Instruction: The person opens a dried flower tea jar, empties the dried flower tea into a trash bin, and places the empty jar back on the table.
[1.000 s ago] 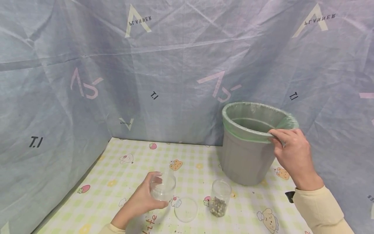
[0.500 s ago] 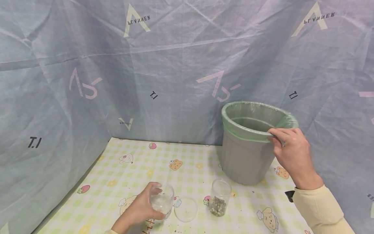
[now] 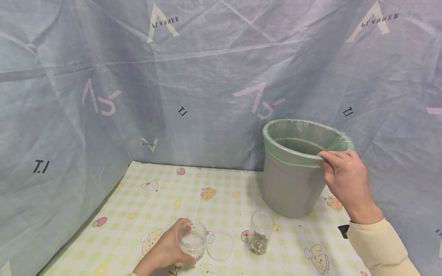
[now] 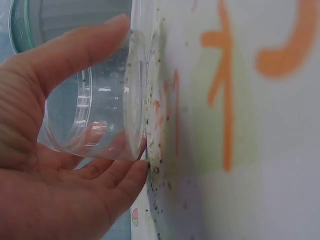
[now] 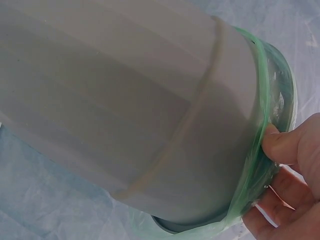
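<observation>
Grey bin (image 3: 291, 188) | right hand (image 3: 348, 184) pinches rim (image 3: 293, 151) | left hand (image 3: 168, 246) grips jar (image 3: 193, 242)

Surface (image 3: 165, 199): widest room far left, between left hand (image 3: 167, 245) and far curtain (image 3: 207, 96). Jar (image 3: 192, 241) just beside disc (image 3: 220, 246); disc lies flat, passable from above. Narrow gap, disc to upright cup (image 3: 261, 234). Bin (image 3: 291, 188) blocks far right; right hand (image 3: 347, 180) at its top, left approach open. Room between cup and sleeve (image 3: 378, 245), near right.

Head view forward and down, left-wrist view close on jar (image 4: 107, 102), right-wrist view close on bin (image 5: 125, 100), head sharing both
</observation>
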### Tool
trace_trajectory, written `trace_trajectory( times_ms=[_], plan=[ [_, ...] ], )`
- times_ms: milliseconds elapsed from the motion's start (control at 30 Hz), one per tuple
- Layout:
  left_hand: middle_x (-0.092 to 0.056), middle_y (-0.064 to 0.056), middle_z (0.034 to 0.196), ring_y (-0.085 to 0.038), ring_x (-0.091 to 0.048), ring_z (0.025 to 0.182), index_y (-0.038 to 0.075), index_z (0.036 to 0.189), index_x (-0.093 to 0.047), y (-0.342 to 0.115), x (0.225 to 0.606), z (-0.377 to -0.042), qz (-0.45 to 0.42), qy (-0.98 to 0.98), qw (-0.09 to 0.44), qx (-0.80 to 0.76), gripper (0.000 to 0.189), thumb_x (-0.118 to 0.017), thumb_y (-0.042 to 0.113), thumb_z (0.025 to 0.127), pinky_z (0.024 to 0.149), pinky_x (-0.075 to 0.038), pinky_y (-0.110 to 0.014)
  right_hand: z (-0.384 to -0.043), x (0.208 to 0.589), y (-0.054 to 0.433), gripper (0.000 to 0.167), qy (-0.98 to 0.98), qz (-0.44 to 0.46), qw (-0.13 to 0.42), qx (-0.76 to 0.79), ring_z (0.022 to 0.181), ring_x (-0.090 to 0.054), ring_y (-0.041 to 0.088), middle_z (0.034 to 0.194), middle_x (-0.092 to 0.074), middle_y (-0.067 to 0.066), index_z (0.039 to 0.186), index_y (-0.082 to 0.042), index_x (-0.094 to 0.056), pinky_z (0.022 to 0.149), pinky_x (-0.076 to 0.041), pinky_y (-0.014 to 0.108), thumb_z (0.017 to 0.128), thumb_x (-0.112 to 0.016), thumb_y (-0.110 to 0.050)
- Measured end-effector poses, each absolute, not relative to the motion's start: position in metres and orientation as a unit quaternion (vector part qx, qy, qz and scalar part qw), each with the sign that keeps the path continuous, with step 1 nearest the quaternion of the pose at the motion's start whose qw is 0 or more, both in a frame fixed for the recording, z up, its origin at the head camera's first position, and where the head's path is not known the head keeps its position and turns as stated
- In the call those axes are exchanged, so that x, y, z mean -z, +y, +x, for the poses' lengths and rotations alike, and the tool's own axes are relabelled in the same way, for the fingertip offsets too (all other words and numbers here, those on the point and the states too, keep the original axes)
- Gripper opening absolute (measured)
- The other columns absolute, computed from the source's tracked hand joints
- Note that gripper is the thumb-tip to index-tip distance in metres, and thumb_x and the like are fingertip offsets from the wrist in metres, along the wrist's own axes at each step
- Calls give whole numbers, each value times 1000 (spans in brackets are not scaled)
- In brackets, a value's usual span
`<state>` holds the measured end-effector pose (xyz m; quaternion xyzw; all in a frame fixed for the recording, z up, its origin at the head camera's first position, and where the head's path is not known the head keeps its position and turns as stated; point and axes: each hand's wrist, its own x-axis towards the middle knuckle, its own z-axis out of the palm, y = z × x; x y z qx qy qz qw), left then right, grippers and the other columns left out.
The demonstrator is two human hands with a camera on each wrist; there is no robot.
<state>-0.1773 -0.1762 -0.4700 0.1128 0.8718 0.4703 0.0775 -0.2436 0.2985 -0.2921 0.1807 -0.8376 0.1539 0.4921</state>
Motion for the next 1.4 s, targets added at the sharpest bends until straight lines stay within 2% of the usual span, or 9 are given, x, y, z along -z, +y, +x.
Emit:
trace_trajectory(
  times_ms=[200, 300, 500, 567, 733, 933, 1400],
  plan=[
    [-61, -17, 138, -43, -49, 123, 12, 147, -45, -175, 469, -178, 86, 897, 60, -430, 117, -104, 27, 47, 86, -41, -84, -243, 291, 299, 32, -836, 182, 494, -153, 95, -58, 41, 103, -75, 20, 107, -1, -78, 73, -48, 56, 79, -78, 15],
    [-59, -17, 140, -42, -47, 122, 16, 147, -47, -175, 470, -179, 74, 901, 58, -423, 118, -104, 25, 45, 81, -42, -85, -243, 291, 299, 32, -836, 182, 495, -153, 94, -58, 41, 103, -75, 21, 107, 0, -78, 73, -48, 56, 78, -78, 15],
    [-54, -19, 142, -42, -44, 123, 23, 144, -52, -174, 471, -180, 51, 904, 54, -421, 117, -105, 20, 40, 88, -42, -81, -244, 290, 299, 32, -835, 181, 495, -155, 95, -58, 41, 104, -75, 21, 107, 0, -79, 74, -48, 56, 79, -79, 15],
    [-53, -21, 139, -43, -45, 122, 24, 143, -53, -174, 471, -180, 44, 905, 55, -420, 116, -105, 18, 40, 87, -44, -80, -244, 291, 299, 32, -835, 180, 496, -158, 95, -58, 41, 104, -75, 21, 107, 0, -79, 75, -48, 57, 78, -79, 15],
    [-54, -23, 130, -47, -48, 118, 24, 143, -53, -173, 470, -181, 36, 906, 61, -418, 115, -105, 16, 41, 80, -45, -81, -243, 291, 300, 33, -836, 179, 495, -158, 95, -58, 41, 104, -75, 21, 107, 0, -79, 75, -48, 57, 78, -79, 15],
    [-55, -23, 129, -46, -48, 118, 24, 143, -53, -172, 469, -179, 31, 908, 63, -412, 115, -105, 17, 40, 78, -44, -84, -243, 292, 300, 33, -839, 179, 489, -158, 96, -58, 41, 104, -75, 21, 107, -1, -78, 75, -48, 57, 78, -79, 16],
    [-56, -21, 130, -44, -49, 119, 17, 144, -49, -174, 470, -177, 28, 911, 65, -405, 121, -106, 25, 38, 87, -43, -81, -242, 291, 303, 32, -839, 201, 481, -155, 97, -59, 40, 105, -75, 19, 109, -3, -78, 80, -48, 54, 80, -78, 12]
  ],
)
